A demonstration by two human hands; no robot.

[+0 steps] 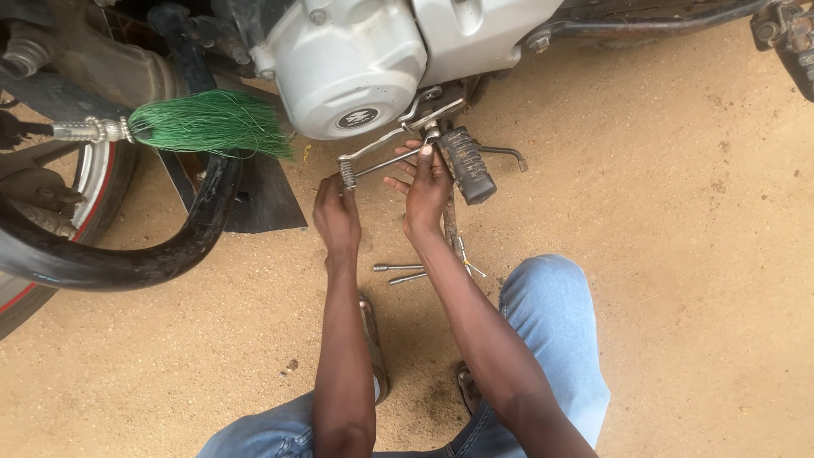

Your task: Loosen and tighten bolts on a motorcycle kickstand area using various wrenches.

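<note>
Gear lever | left hand fingers grip its end | right hand fingers spread wide at footpeg | round black badge on silver engine cover

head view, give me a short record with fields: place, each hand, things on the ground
place: sandy ground beside a motorcycle's silver engine cover
left hand: grips the end of a metal lever
right hand: fingers spread at the lever's pivot, beside the black footrest
on ground: two metal rods between the arms
nearby: green tassel, black exhaust pipe

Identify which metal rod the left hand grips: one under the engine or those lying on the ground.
The rod under the engine; the left hand grips its ridged end.
</note>
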